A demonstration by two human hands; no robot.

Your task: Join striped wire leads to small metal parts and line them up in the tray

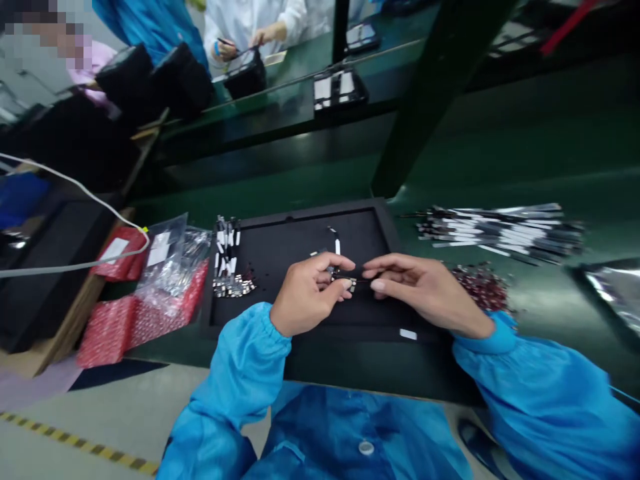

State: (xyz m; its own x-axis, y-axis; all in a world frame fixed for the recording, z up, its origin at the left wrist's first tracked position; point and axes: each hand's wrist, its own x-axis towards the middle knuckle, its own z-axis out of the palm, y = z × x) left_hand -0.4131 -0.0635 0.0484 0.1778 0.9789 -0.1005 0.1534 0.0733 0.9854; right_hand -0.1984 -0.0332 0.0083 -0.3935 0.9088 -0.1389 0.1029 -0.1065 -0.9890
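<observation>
Over a black tray [280, 240], my left hand [313, 290] pinches a small electronic part [352, 284] between thumb and fingers. A black and white strip [337, 243] rises just behind those fingers; whether it joins the part is unclear. My right hand [420, 287] is at the part's right side, thumb and fingertips pressed together; what they hold is too small to name. Inside the tray's left end lie strips with white labels [227, 247] and a pile of small metallic parts [234, 287].
Right of the tray are a bundle of black and white strips [500, 230] and a heap of small dark red parts [483, 287]. Red bubble-wrap packets [107, 330] and a clear bag [163, 260] lie left. Across the bench, a person's hands [267, 35] work at a black box [245, 73].
</observation>
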